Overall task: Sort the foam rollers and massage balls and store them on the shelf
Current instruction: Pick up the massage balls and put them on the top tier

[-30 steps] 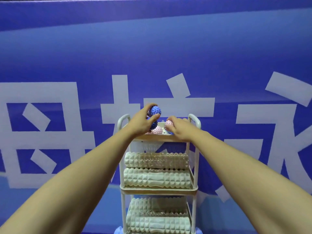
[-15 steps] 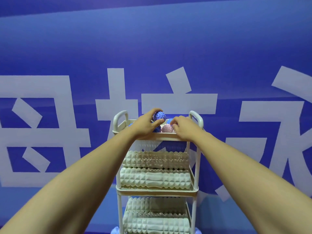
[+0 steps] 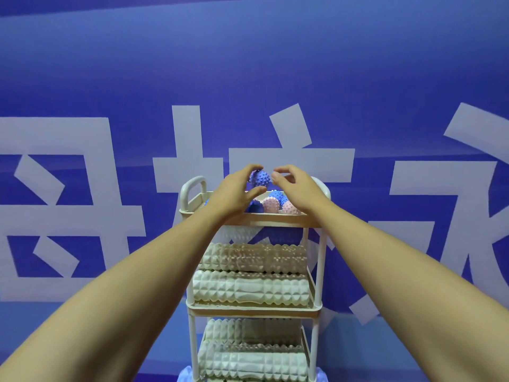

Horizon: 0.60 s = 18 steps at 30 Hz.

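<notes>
Left hand (image 3: 234, 194) is pinching the blue spiky ball (image 3: 259, 178) at frame centre, directly above the shelf's top tray (image 3: 253, 216); right hand (image 3: 296, 188) is hovering beside, fingers loosely spread.

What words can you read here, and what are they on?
"技" (probably; the cart hides its bottom): middle white character on the blue wall.
Left character and right character: cut off, unreadable.
Foam rollers, massage balls: no writing.
</notes>
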Available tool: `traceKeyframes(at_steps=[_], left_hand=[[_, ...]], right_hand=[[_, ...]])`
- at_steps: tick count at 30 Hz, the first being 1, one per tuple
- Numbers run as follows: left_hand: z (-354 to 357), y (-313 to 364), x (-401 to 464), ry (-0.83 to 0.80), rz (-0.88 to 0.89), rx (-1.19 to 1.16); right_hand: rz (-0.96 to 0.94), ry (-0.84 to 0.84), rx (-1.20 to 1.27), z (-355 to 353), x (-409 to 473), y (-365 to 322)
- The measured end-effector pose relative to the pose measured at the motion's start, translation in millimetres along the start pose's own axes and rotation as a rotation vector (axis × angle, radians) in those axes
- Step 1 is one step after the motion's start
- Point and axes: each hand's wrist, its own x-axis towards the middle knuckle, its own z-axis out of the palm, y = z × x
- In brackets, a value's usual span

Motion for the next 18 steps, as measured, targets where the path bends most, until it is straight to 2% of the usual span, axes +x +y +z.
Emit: traceKeyframes(at_steps=[8,13,18], left_hand=[[0,-8,8,-0.074,0.001,0.040],[3,-24,7,-0.137,-0.175,0.154],[9,-32,3,-0.177,-0.232,0.243]], right_hand=[[0.005,-0.068,-0.048,12,15,0],[0.048,-0.019,-0.313,28,37,5],[0.027,-0.087,-0.579,46,56,6]])
